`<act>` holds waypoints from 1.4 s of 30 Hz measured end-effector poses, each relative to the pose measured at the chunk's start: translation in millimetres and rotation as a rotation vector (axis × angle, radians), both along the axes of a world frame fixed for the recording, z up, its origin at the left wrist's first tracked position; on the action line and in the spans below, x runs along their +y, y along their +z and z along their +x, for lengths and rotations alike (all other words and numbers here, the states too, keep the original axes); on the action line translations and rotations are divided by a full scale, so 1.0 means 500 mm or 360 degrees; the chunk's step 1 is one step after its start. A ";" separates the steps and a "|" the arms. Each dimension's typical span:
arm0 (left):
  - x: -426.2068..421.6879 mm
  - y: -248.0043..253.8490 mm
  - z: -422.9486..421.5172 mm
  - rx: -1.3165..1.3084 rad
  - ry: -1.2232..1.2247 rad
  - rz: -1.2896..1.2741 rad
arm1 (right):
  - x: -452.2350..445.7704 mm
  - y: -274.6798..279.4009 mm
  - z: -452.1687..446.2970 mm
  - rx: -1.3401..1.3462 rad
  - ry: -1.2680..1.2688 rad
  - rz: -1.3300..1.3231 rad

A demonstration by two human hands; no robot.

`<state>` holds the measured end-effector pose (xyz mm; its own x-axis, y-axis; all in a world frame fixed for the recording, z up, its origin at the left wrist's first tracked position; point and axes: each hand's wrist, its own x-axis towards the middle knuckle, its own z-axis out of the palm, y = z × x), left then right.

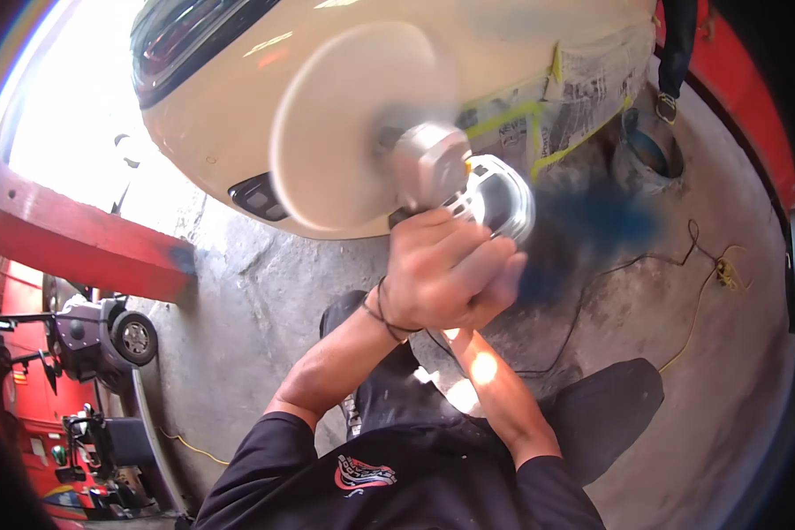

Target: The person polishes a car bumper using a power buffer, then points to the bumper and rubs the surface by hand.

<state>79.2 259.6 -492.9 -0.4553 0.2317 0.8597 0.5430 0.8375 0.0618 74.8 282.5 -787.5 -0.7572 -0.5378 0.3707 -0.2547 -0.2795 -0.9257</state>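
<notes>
In the head view, a cream-coloured, curved car bumper [212, 124] is seen across the top, and in front of it a silver-grey metal power tool [431, 163] with a large, round, whitish disc [327, 132] is held. The disc is blurred and overlaps the bumper; whether the two are touching cannot be told. Just below the bumper's lower edge, the tool is gripped by the left hand [437, 269], its fingers curled tightly around the rear end, with a thin black band [380, 311] worn at the wrist. The right forearm [512, 411] is led up behind that hand, so the state of the right fingers cannot be told. Newspaper sheets edged with yellow-green tape [596, 93] are stuck over the bumper's right part, and near that end a stained, round grey bucket [629, 170] is set on the floor (a dark shoe [667, 108] of another person is seen just beside it). Left of the bumper, a thick red beam [88, 230] is seen; well below its right end, a thin yellow cord [693, 322] is laid.
</notes>
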 end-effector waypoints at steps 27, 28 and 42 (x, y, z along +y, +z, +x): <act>0.228 0.022 -0.332 -0.0392 0.0217 -0.0201 | 0.188 0.132 -0.226 -0.0566 -0.0018 -0.0361; 0.224 0.021 -0.330 -0.0352 0.0173 -0.0146 | 0.184 0.123 -0.223 -0.0253 -0.0201 -0.0279; 0.029 -0.080 -0.026 -0.0148 0.0064 0.0089 | 0.077 0.038 -0.045 -0.0092 -0.0106 -0.0092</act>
